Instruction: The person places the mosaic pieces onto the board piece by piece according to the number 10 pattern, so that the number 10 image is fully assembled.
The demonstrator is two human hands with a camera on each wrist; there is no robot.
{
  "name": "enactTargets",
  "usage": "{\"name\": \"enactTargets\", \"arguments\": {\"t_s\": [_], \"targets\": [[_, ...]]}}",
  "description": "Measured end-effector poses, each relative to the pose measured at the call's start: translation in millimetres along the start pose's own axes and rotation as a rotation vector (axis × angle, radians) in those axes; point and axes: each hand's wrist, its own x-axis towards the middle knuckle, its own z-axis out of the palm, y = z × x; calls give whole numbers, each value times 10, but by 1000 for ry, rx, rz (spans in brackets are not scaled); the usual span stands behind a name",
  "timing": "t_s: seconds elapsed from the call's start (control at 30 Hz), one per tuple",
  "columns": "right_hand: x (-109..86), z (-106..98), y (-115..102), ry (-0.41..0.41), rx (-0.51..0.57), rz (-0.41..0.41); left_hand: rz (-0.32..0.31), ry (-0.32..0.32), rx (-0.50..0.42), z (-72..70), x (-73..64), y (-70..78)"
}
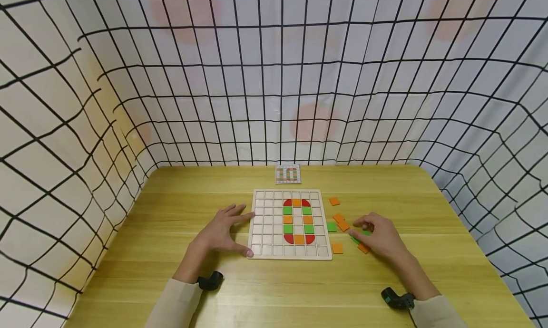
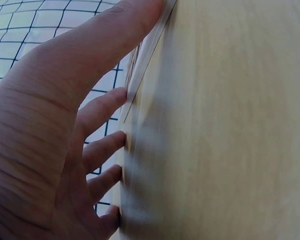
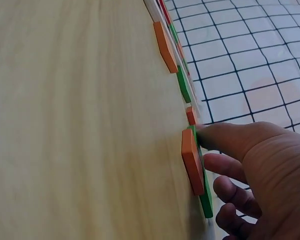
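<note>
One pale wooden gridded board [image 1: 269, 224] lies on worktop [image 1: 299, 292]. Left hand [image 1: 221, 229], fingers spread, touches its left edge. Right hand [image 1: 382, 235], fingers bent, at loose orange square tiles [image 3: 192, 162] and green square tiles [image 3: 206, 197]; pinch unclear.

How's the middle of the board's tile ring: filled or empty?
Empty: in the head view, bare board squares show inside the tile ring.

Left hand [image 1: 222, 229] at board [image 1: 268, 220] (bright tiles [image 1: 288, 219] aboard)
</note>
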Motion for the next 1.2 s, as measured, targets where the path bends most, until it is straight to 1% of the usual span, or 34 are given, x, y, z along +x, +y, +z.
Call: {"name": "enactTargets", "arguments": {"t_s": [0.13,0.33,0.6,0.83,0.97,1.07,1.2], "targets": [[8,-1,-17,1,-7,6,0,3,-5,5,1,3],[43,19,-69,-26,-10,22,-4,5,-6,3,-4,6],[61,23,-96,-30,-7,10,-4,6,-18,10,-6,4],[108,78,-126,-18,-32,50,2,9,-14,3,1,-13],[135,87,-133,-27,-14,36,4,6,-13,8,3,-13],[135,55,-143,-40,-2,30,-2,3,-12,11,5,-10],[148,0,-148,-44,-12,7,-9,0,-7,9,3,-10]]}}
